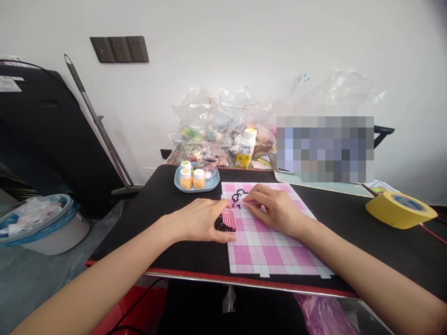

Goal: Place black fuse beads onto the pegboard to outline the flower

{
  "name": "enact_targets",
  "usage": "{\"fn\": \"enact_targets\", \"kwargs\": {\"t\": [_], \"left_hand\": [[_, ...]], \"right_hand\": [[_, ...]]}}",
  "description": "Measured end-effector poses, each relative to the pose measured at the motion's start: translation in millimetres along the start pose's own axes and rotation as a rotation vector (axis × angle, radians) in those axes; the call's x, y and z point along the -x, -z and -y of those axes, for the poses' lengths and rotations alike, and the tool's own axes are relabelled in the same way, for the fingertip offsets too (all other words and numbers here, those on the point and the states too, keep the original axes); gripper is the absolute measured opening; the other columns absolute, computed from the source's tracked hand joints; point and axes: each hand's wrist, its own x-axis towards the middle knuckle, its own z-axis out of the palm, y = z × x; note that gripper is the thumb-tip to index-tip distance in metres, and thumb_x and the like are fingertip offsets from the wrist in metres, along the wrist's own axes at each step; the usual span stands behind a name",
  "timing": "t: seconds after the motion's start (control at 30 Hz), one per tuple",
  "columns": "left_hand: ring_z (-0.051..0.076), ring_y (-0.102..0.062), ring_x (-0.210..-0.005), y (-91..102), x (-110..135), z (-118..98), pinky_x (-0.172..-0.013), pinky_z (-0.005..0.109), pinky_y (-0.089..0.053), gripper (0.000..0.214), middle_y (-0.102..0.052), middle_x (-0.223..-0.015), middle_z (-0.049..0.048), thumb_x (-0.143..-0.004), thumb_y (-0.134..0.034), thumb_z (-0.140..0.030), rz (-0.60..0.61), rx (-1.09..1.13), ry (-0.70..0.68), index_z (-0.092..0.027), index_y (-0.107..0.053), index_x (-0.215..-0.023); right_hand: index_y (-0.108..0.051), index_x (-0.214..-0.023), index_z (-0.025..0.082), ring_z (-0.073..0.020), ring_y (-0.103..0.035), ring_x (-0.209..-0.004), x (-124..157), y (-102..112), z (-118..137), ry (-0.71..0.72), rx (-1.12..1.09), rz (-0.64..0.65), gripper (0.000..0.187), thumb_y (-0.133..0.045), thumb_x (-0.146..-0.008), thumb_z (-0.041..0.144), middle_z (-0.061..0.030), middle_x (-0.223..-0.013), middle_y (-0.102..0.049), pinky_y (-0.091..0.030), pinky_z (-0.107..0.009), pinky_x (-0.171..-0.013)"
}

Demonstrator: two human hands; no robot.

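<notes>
My left hand (199,218) is closed around a small pink ridged tray (229,220) with black beads (223,224) in it. The tray sits at the left edge of a pink and white checked pegboard (279,251). In my right hand (274,207) is a pair of pink tweezers (246,203), pinched between thumb and fingers. Their tip points left, close to a curved outline of black beads (239,193) on the board's upper left part. Whether the tip holds a bead is too small to tell.
A blue plate (212,185) with several small jars (186,178) stands behind my left hand. Farther back are a white and yellow bottle (246,149) and clear plastic bags (223,111). A yellow tape roll (400,210) lies right. A bin (59,232) stands on the floor at left.
</notes>
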Motion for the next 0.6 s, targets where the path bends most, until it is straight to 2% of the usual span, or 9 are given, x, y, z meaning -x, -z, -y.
{"fn": "enact_targets", "kwargs": {"t": [0.27,0.6], "left_hand": [[0.032,-0.062,-0.099,-0.5,0.0,0.2,-0.079,0.038,-0.046,0.063,-0.064,-0.11,0.0114,-0.079,-0.057,-0.058,-0.005,-0.004,-0.011,-0.017,-0.047,-0.124],[0.032,-0.054,-0.116,-3.9,-1.9,3.4,-0.093,0.04,-0.042,0.071,-0.055,-0.132,0.0125,-0.08,-0.056,-0.058,-0.016,-0.004,-0.056,-0.016,-0.042,-0.135]], "right_hand": [[-0.062,-0.09,0.017,-0.0112,-0.059,-0.063,0.3,-0.7,0.1,0.001,0.0,0.004,0.012,-0.051,-0.089,0.022,-0.0046,-0.086,-0.062,-0.049,-0.024,-0.058],[-0.062,-0.09,0.017,-0.011,-0.059,-0.063,0.7,-1.8,-0.8,0.004,-0.001,-0.005,0.011,-0.051,-0.088,0.021,-0.0046,-0.087,-0.062,-0.049,-0.024,-0.057]]}}
